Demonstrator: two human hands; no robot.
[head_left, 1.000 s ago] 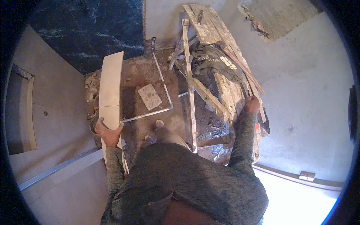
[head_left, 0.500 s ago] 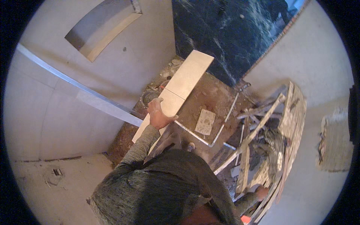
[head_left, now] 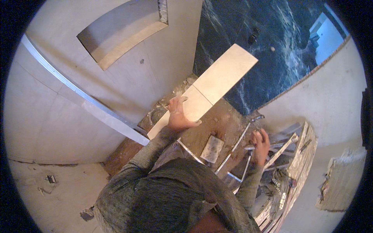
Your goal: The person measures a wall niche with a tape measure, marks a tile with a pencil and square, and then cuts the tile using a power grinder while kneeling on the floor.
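Observation:
A long, flat cream board (head_left: 223,75) with a thin dark line across it slants up and to the right in front of me. My left hand (head_left: 180,114) spans its lower part, fingers at the left edge and thumb at the right, gripping it. To the right, my right hand (head_left: 261,146) is raised with its fingers apart and slightly bent, and I see nothing held in it. It is nearest to the thin pale pipes (head_left: 233,151) and the wooden planks (head_left: 309,145) beside it.
A metal straightedge (head_left: 83,95) leans along the left wall, below a recessed niche (head_left: 128,40). A dark marbled panel (head_left: 244,35) stands ahead. A small pale slab (head_left: 212,149) lies on the dirt floor. Planks and rubble crowd the right wall.
My right hand has left the lower planks and come up and forward, its fingers now spread. The board in my left hand has shifted right in the view, which has also turned.

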